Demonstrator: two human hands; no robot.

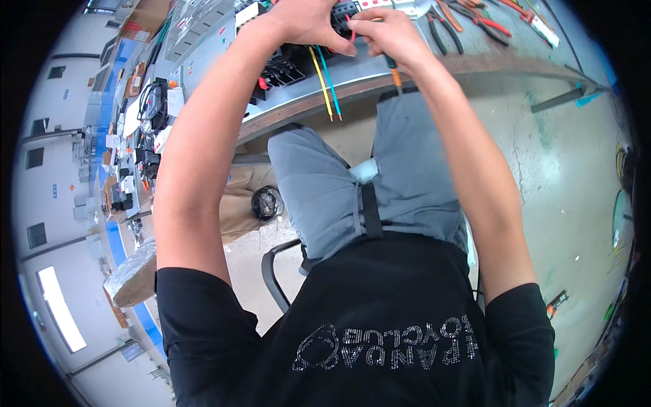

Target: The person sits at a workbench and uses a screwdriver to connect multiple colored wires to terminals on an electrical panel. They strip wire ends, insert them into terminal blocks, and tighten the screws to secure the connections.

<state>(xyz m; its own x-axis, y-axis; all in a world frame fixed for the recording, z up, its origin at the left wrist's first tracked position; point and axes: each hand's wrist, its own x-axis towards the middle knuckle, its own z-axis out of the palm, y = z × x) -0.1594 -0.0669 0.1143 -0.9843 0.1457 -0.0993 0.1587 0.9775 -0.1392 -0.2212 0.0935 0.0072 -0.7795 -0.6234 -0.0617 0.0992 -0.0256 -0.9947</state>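
Observation:
At the top edge of the head view, my left hand (308,24) reaches around a black electrical component (344,15), its thumb stretched along the near side. My right hand (395,39) pinches a short red wire (351,30) at that component. A slim orange and black tool (395,76), which looks like a screwdriver, hangs down from under the right palm. A yellow wire (320,78) and a green wire (328,78) run from below the left hand over the table's front edge. More black electrical parts (281,73) lie beside the left wrist. My left fingertips are partly cut off by the frame.
Several pliers (444,34) with black, orange and red handles lie on the workbench (502,64) to the right. Grey slotted strips (200,27) are at the back left. Black cable coils (154,105) sit further left. Beneath the bench edge are my legs (319,176) and a chair armrest (271,271).

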